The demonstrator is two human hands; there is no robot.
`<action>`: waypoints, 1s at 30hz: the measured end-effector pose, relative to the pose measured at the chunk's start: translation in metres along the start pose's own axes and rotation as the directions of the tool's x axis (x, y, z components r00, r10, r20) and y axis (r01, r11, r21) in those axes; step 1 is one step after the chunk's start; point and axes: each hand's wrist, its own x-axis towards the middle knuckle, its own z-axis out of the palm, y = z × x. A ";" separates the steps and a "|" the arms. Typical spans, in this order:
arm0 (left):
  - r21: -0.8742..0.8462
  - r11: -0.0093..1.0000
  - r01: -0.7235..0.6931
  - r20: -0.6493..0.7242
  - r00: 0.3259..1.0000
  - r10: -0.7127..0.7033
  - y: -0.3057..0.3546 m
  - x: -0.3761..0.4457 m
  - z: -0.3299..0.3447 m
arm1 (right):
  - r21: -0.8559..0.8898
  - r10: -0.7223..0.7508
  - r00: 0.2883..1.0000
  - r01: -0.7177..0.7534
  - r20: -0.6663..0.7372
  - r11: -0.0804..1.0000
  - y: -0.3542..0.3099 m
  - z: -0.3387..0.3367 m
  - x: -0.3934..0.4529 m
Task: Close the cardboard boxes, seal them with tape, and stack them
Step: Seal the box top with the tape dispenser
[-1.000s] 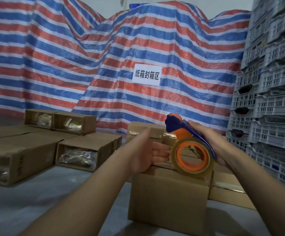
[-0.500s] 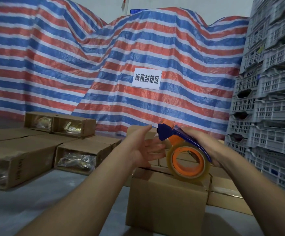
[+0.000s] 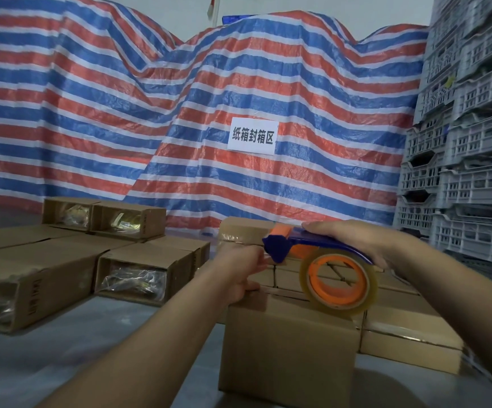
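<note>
A closed cardboard box (image 3: 286,351) stands in front of me on the grey floor. My right hand (image 3: 359,240) grips the blue and orange tape dispenser (image 3: 321,260) from above, and its clear tape roll (image 3: 339,282) hovers over the box's top. My left hand (image 3: 239,275) rests on the box's far left top edge, its fingers curled at the dispenser's blue front end; whether they pinch tape I cannot tell. More closed boxes (image 3: 409,340) lie behind and to the right.
Several open-ended boxes (image 3: 139,272) with plastic-wrapped goods lie on the floor at left. A striped tarp (image 3: 180,128) with a white paper sign (image 3: 252,136) covers the back. Grey plastic crates (image 3: 468,172) are stacked high at right.
My right hand has tipped the dispenser flatter and moved it forward over the box. My left hand went from spread open to curled at the dispenser's front. The view came closer.
</note>
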 end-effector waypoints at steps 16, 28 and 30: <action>-0.577 0.816 0.044 -0.183 0.966 -0.181 -0.027 0.008 -0.028 | -0.016 0.048 0.996 -0.047 0.081 0.999 -0.006 0.006 0.007; 0.255 0.967 -0.008 -0.241 0.968 0.071 -0.033 -0.001 -0.070 | -0.182 0.090 0.990 -0.069 0.110 0.981 -0.017 0.019 0.019; 0.232 0.973 0.008 -0.241 0.969 0.049 -0.040 0.000 -0.071 | -0.260 0.110 0.987 -0.078 0.112 0.962 -0.021 0.022 0.022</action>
